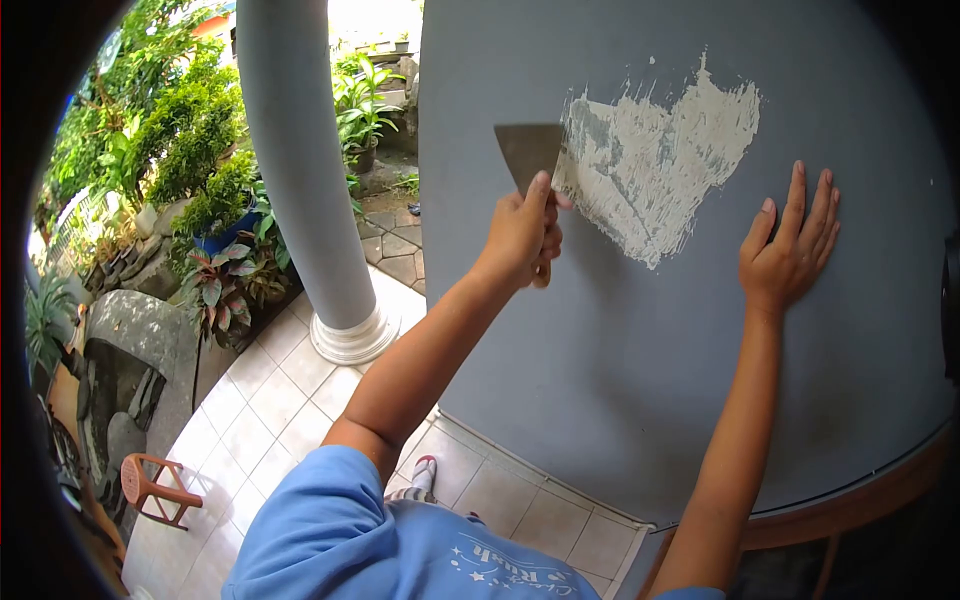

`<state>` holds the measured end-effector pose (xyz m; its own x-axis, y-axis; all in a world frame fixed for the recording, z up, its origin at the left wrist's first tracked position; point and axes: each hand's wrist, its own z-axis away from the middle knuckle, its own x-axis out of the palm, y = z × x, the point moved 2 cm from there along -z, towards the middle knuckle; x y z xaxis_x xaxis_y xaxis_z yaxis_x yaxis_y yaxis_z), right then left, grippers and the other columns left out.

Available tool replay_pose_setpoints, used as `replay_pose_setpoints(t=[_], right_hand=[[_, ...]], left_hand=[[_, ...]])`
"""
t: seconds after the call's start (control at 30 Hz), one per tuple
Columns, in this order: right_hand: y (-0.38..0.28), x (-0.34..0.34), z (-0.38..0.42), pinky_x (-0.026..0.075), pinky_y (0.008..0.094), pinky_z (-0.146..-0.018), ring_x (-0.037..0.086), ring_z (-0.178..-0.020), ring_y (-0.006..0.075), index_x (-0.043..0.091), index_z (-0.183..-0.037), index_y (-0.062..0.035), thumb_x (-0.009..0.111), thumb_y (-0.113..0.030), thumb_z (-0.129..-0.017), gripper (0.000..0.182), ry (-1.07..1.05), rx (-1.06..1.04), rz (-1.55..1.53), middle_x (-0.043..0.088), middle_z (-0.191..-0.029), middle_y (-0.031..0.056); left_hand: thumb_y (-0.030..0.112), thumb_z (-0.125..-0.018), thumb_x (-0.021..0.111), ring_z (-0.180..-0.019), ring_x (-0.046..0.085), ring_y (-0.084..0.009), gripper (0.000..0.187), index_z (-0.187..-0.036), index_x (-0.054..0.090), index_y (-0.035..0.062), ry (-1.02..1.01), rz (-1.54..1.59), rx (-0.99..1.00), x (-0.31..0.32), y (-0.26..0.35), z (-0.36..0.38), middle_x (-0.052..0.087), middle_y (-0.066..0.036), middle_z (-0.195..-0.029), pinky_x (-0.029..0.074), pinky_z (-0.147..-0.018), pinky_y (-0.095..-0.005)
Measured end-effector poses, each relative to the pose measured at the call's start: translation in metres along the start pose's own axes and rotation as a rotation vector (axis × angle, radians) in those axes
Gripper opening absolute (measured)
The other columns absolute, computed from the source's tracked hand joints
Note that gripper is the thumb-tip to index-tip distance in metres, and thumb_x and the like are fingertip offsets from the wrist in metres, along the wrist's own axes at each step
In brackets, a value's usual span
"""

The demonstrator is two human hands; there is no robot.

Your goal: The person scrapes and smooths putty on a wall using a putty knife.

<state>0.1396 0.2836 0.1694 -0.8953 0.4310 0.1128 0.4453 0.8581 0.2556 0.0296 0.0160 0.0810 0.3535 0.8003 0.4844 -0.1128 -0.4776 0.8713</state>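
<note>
My left hand (522, 232) is closed around the handle of a putty knife (530, 150), its wide metal blade pointing up. The blade's right edge overlaps the left side of a rough whitish patch (690, 140) on the grey wall (620, 400). Most of the handle is hidden in my fingers, with its end showing below them. To the right of the patch, my right hand (788, 250) lies flat on the wall, fingers stretched upward and holding nothing.
A round grey column (300, 150) with a white base (352, 335) stands to the left. Below it are a light tiled floor (285, 400) and a small brown stool (158, 490). Plants (190, 140) and rocks (145, 320) fill the garden beyond. Wooden trim (850, 500) runs at lower right.
</note>
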Motion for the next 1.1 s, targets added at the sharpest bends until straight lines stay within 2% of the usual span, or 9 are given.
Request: replay_pose_setpoints(t=[0.13,0.23,0.3,0.43,0.67,0.93,1.03,1.1], right_hand=[[-0.002,0.000,0.000,0.038,0.0487,-0.114,0.045,-0.142,0.0280,0.054,-0.146,-0.0244,0.048,-0.035,-0.100,0.047,0.000,0.004,-0.002,0.045,-0.155,0.0071],[0.000,-0.001,-0.001,0.038,0.0497,-0.113,0.045,-0.142,0.0289,0.053,-0.146,-0.0240,0.048,-0.035,-0.101,0.047,-0.001,0.006,-0.013,0.045,-0.155,0.0075],[0.000,-0.001,0.000,0.039,0.0520,-0.112,0.046,-0.141,0.0308,0.053,-0.147,-0.0229,0.048,-0.034,-0.102,0.046,-0.003,0.007,-0.027,0.045,-0.155,0.0083],[0.000,-0.002,0.002,0.038,0.0479,-0.113,0.046,-0.141,0.0280,0.053,-0.146,-0.0253,0.049,-0.035,-0.100,0.047,-0.007,0.000,-0.007,0.046,-0.155,0.0070],[0.003,-0.002,0.002,0.037,0.0471,-0.114,0.045,-0.142,0.0278,0.052,-0.148,-0.0258,0.050,-0.036,-0.100,0.049,-0.021,-0.003,-0.008,0.046,-0.155,0.0077],[0.000,-0.002,0.003,0.034,0.0468,-0.116,0.043,-0.143,0.0274,0.051,-0.148,-0.0254,0.048,-0.035,-0.100,0.050,-0.032,0.010,-0.003,0.045,-0.156,0.0073],[0.002,-0.001,0.001,0.034,0.0468,-0.116,0.043,-0.143,0.0273,0.051,-0.149,-0.0254,0.048,-0.035,-0.100,0.049,-0.017,0.009,-0.014,0.044,-0.156,0.0070],[0.001,-0.002,0.002,0.034,0.0469,-0.116,0.043,-0.143,0.0274,0.051,-0.149,-0.0253,0.048,-0.035,-0.100,0.049,-0.020,0.013,-0.014,0.044,-0.156,0.0070]], left_hand=[[0.045,-0.106,0.050,-0.047,0.029,-0.0075,0.042,-0.092,0.053,0.0051,0.020,0.026,0.087,0.014,0.007,0.003,0.030,0.005,-0.062,0.025,-0.043,-0.0268],[0.043,-0.106,0.050,-0.049,0.030,-0.0078,0.040,-0.094,0.053,0.0048,0.000,0.032,0.008,-0.006,-0.024,0.005,0.030,0.005,-0.063,0.026,-0.043,-0.0264],[0.042,-0.106,0.049,-0.050,0.031,-0.0079,0.040,-0.095,0.054,0.0043,0.037,0.019,-0.010,-0.006,-0.024,0.004,0.030,0.005,-0.063,0.027,-0.043,-0.0258],[0.041,-0.106,0.049,-0.051,0.032,-0.0074,0.039,-0.096,0.054,0.0038,0.044,0.049,0.059,0.004,-0.015,0.006,0.031,0.005,-0.063,0.029,-0.043,-0.0241],[0.039,-0.107,0.048,-0.051,0.032,-0.0073,0.037,-0.097,0.054,0.0032,0.070,0.090,-0.015,0.003,-0.032,0.017,0.032,0.005,-0.064,0.031,-0.044,-0.0246],[0.039,-0.107,0.049,-0.051,0.033,-0.0078,0.038,-0.098,0.054,0.0025,0.050,0.080,0.125,0.007,-0.017,0.003,0.032,0.004,-0.064,0.033,-0.045,-0.0256],[0.039,-0.107,0.049,-0.052,0.033,-0.0081,0.038,-0.098,0.054,0.0025,0.061,0.076,0.032,0.003,-0.024,0.011,0.032,0.004,-0.064,0.033,-0.047,-0.0253],[0.040,-0.107,0.049,-0.052,0.033,-0.0082,0.039,-0.098,0.054,0.0025,0.051,0.073,0.060,0.003,-0.023,0.006,0.032,0.004,-0.064,0.033,-0.047,-0.0252]])
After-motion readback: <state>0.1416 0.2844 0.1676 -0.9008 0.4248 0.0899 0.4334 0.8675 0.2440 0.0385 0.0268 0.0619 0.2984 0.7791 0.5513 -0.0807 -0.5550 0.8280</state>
